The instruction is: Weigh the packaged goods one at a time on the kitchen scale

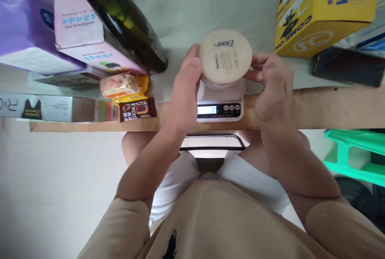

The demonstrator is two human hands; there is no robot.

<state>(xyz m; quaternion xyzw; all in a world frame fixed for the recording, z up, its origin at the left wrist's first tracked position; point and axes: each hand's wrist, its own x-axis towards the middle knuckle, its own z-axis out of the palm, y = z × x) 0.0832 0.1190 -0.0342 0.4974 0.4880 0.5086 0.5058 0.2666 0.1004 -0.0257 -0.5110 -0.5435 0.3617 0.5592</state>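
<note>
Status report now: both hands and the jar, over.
Left hand and right hand grip Dove jar sides. Jar over white scale, display zero. Dark bottle close left.

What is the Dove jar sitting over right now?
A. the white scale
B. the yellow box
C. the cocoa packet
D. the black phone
A: the Dove jar sits over the white scale, with the left hand and right hand gripping its sides; the scale's display reads 0.
</note>
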